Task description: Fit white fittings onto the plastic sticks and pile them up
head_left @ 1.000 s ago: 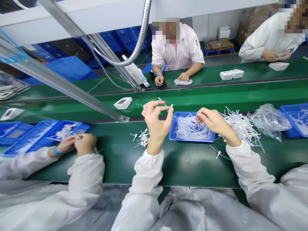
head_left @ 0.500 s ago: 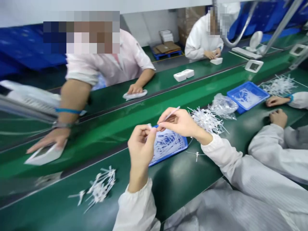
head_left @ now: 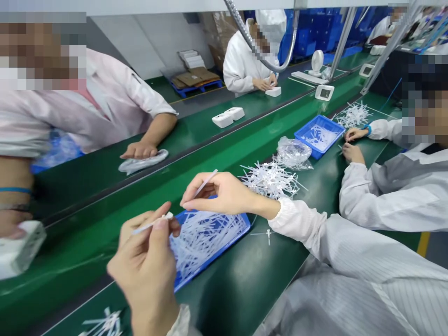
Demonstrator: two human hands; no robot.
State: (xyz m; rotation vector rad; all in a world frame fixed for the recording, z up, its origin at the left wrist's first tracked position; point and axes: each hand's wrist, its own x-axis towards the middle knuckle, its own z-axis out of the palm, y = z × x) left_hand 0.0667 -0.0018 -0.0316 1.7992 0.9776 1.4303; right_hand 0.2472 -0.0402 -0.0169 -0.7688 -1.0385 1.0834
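Note:
My left hand (head_left: 149,263) pinches a small white plastic connector (head_left: 168,216) between thumb and fingers. A thin translucent tube (head_left: 143,227) sticks out of it toward the left. Slightly higher and to the right, my right hand (head_left: 231,191) is closed on another short translucent tube (head_left: 206,182), which points up and right past the fingers. The two hands are apart. Beneath them a blue tray (head_left: 217,254) holds many loose tubes. A single connector with tubes (head_left: 269,235) lies on the green bench right of the tray.
A heap of tubed connectors (head_left: 271,181) and a clear plastic bag (head_left: 294,153) lie beyond my right hand. Farther along are a second blue tray (head_left: 317,153) and a co-worker's hands (head_left: 353,150). More tubed connectors (head_left: 109,323) lie at bottom left. A co-worker opposite handles a white device (head_left: 24,249).
My hands have separated from each other, and the connector with its tube now shows in my left hand. The view has turned rightward. The co-worker opposite now grasps the white device.

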